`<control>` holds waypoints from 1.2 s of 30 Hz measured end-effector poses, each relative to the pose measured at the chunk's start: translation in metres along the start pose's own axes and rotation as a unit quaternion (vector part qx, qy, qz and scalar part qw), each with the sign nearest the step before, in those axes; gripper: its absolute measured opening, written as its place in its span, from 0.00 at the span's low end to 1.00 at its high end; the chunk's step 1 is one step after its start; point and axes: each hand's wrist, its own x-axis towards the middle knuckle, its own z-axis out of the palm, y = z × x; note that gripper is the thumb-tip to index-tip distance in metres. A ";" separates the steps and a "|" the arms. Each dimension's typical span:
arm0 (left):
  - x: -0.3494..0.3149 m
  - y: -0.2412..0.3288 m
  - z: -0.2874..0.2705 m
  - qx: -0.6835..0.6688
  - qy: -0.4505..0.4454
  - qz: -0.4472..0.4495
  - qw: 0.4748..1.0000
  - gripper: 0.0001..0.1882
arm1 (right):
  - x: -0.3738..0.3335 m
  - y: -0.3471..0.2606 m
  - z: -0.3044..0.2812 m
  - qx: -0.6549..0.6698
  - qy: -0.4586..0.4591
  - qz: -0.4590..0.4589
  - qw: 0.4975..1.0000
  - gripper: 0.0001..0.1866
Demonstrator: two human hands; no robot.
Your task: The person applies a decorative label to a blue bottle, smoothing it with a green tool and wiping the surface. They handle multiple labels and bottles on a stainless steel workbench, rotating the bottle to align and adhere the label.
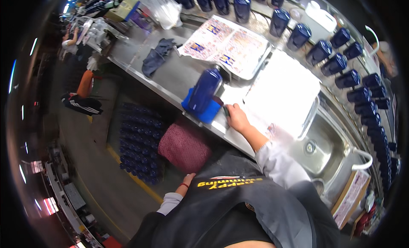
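My right hand (237, 119) is closed at the front edge of the steel counter (140, 73), its fingers round a small dark-green piece (226, 111) whose kind I cannot make out. Just left of it, a dark blue glossy bottle (205, 89) leans over a bright blue cloth (209, 113). Down by my apron (243, 197) is my left hand (188, 178), close to a pink towel-like cover (185, 146); its fingers are mostly hidden. Behind the bottle lie sheets of printed decals (226, 45) on a tray. A white glaring sheet (283, 92) lies right of the bottle.
Rows of blue bottles (319, 52) stand along the back and right. A sink (317, 148) with a white tap (362, 159) is at my right. A grey rag (157, 56) lies on the left counter. More blue bottles (140, 141) stand low at left. A white jug (319, 20) stands behind.
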 end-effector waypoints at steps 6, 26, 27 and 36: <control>0.042 0.213 -0.128 0.144 0.275 0.205 0.928 0.12 | -0.028 0.008 -0.031 0.470 0.065 0.075 0.877 0.26; 0.274 0.363 -0.250 0.396 0.155 0.464 0.777 0.35 | -0.026 -0.007 -0.040 0.574 0.254 -0.048 0.777 0.21; 0.280 0.367 -0.239 0.387 0.156 0.472 0.777 0.35 | -0.028 -0.001 -0.046 0.540 0.243 -0.054 0.804 0.21; 0.268 0.378 -0.250 0.353 0.139 0.488 0.786 0.32 | -0.013 -0.047 -0.071 0.274 0.163 -0.082 0.944 0.24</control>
